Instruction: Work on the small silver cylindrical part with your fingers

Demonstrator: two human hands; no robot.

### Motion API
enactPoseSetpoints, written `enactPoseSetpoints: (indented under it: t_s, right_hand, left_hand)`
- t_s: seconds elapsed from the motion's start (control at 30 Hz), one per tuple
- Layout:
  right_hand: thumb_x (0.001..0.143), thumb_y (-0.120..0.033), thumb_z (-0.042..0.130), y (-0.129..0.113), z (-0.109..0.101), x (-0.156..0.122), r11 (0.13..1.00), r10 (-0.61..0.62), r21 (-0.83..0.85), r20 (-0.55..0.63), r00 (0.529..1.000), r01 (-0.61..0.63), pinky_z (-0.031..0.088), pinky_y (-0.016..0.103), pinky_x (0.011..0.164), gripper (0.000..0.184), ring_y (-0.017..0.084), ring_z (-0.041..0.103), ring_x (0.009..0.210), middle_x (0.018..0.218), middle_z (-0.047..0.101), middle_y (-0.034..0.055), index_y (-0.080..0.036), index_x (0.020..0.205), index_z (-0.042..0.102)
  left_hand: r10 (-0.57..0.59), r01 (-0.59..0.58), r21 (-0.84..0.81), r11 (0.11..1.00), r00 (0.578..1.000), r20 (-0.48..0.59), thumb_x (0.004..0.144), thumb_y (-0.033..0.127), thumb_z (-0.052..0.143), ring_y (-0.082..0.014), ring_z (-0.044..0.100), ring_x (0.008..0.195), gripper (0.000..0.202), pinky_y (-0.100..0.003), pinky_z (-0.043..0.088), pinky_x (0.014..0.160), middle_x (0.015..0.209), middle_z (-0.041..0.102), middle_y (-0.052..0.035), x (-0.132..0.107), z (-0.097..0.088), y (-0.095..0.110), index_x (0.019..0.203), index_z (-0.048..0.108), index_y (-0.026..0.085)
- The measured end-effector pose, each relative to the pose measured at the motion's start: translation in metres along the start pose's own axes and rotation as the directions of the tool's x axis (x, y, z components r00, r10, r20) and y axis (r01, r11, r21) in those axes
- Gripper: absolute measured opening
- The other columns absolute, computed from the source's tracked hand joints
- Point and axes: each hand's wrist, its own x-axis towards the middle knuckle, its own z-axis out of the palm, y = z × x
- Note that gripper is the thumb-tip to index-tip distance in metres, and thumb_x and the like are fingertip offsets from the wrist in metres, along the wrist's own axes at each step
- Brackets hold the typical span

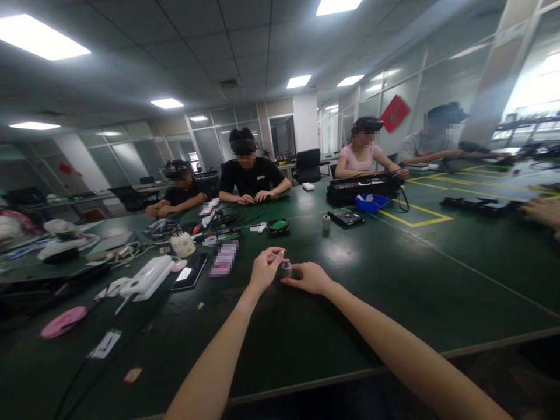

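Observation:
A small grey metal cylinder point(287, 272) with a narrower top stands on the green table, between my two hands. My right hand point(312, 278) curves around its right side, thumb in front and fingers behind, steadying it. Just over its top, the fingertips of my left hand point(265, 269) are pinched together; whatever they hold is too small to make out. Farther off stands a similar grey cylinder point(326, 223), beside a hard drive point(346, 217). A green circuit board on a dark drive point(279, 227) lies beyond my left hand.
Left of my hands lie a black phone point(189, 272), a pink patterned phone-sized item point(224, 258), a white power strip point(147, 277), a cream jar point(182, 244) and tangled cables. A blue tray point(371, 202) sits farther back. Several people work around the table point(420, 280); another person's hand point(542, 211) reaches in from the right.

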Motion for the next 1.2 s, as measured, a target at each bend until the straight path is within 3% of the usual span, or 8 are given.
enactPoseSetpoints:
  t_s: [0.27,0.37,0.47,0.6,0.93,1.2]
  right_hand:
    - [0.079,-0.070,0.046,0.001,0.000,0.000,1.000,-0.004,0.011,-0.011,1.000,0.004,0.032,0.024,0.052,0.053,0.020,0.063,0.067,0.073,0.069,0.0038,-0.022,0.087,0.067]
    - [0.079,-0.070,0.046,0.001,0.000,-0.001,1.000,-0.012,0.020,-0.012,1.000,0.012,0.031,0.024,0.051,0.053,0.019,0.063,0.066,0.074,0.069,0.0035,-0.022,0.088,0.067]
    - [0.079,-0.071,0.045,0.001,0.000,0.000,1.000,-0.016,0.024,-0.010,1.000,0.016,0.029,0.024,0.050,0.053,0.018,0.062,0.063,0.070,0.068,0.0028,-0.022,0.086,0.066]
    - [0.079,-0.070,0.045,0.001,0.001,0.000,1.000,-0.007,0.017,-0.003,1.000,0.008,0.029,0.024,0.050,0.053,0.018,0.062,0.062,0.068,0.067,0.0029,-0.022,0.083,0.066]
    - [0.080,-0.070,0.046,0.002,0.002,0.000,1.000,-0.002,0.010,-0.006,1.000,0.002,0.029,0.024,0.051,0.052,0.018,0.063,0.065,0.073,0.068,0.0028,-0.022,0.086,0.066]
    - [0.080,-0.070,0.045,0.001,0.002,0.001,1.000,-0.004,0.011,-0.001,1.000,0.004,0.029,0.024,0.051,0.053,0.018,0.063,0.065,0.072,0.068,0.0029,-0.022,0.086,0.066]
  left_hand:
    - [-0.002,0.004,0.031,1.000,0.997,-0.071,0.084,0.036,0.058,-0.0216,0.072,0.070,0.018,-0.029,0.048,0.073,0.061,0.072,-0.0010,-0.001,-0.003,0.006,0.088,0.065,0.020]
    - [0.007,-0.007,0.005,1.000,0.997,-0.081,0.084,0.034,0.058,-0.0215,0.072,0.075,0.018,-0.030,0.048,0.077,0.069,0.074,-0.0032,-0.001,-0.004,0.009,0.092,0.064,0.020]
    - [0.006,-0.007,-0.063,0.998,1.000,-0.016,0.086,0.034,0.055,-0.0221,0.070,0.088,0.022,-0.032,0.048,0.083,0.084,0.076,-0.0066,-0.002,-0.003,0.010,0.101,0.064,0.020]
    - [-0.020,0.027,-0.128,0.991,0.998,0.055,0.088,0.037,0.051,-0.0223,0.072,0.084,0.026,-0.032,0.050,0.081,0.081,0.076,-0.0060,-0.002,0.001,0.007,0.104,0.064,0.020]
    - [-0.005,0.001,-0.054,0.999,0.998,-0.070,0.085,0.035,0.056,-0.0223,0.073,0.072,0.020,-0.028,0.049,0.072,0.064,0.072,-0.0016,-0.004,-0.002,0.012,0.091,0.066,0.019]
    - [0.003,-0.010,-0.073,0.997,0.994,-0.107,0.084,0.035,0.058,-0.0214,0.073,0.067,0.018,-0.027,0.050,0.068,0.063,0.071,-0.0005,-0.004,-0.002,0.011,0.087,0.066,0.019]
